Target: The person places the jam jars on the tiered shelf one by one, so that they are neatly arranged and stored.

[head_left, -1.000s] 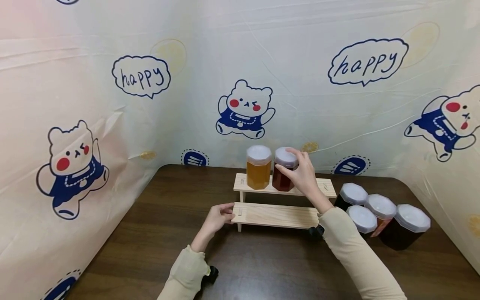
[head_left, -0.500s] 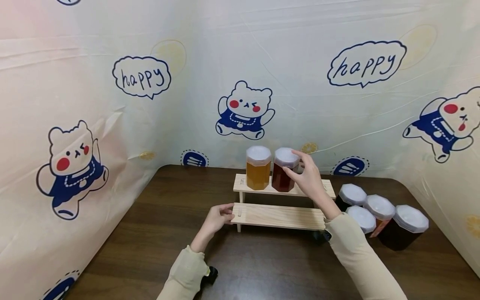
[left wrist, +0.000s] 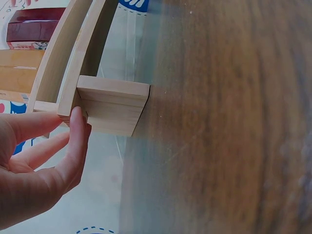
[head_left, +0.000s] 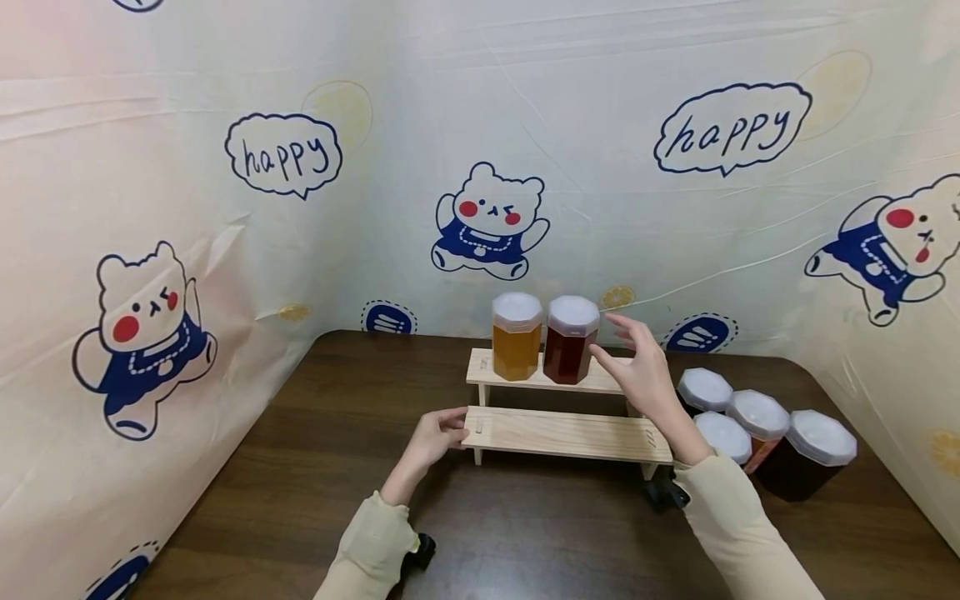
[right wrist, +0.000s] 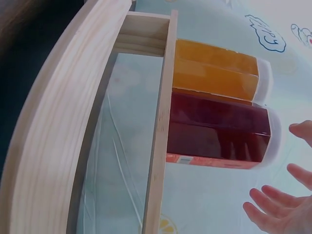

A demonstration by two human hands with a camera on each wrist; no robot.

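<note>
A two-step wooden shelf rack (head_left: 566, 432) stands on the dark table. Its lower step's left end is pinched between the thumb and fingers of my left hand (head_left: 431, 439); the left wrist view shows the fingertips at that board's corner (left wrist: 67, 105). On the upper step are two octagonal jars with white lids: an amber jar (head_left: 516, 354) at the left and a dark red jar (head_left: 567, 357) close beside it. My right hand (head_left: 648, 379) is just right of the red jar, fingers spread and apart from it, holding nothing. In the right wrist view its fingers (right wrist: 273, 202) point toward the red jar's lid (right wrist: 274, 139).
To the right of the rack, several more white-lidded jars stand grouped on the table: one with a dark body (head_left: 802, 467), one with an orange-red label (head_left: 761, 429) and others behind. A patterned curtain (head_left: 600, 208) encloses the table's back and sides.
My right hand has let go of the dark red jar and drawn back to the right. The jar stays on the upper step. My left hand keeps its hold on the rack.
</note>
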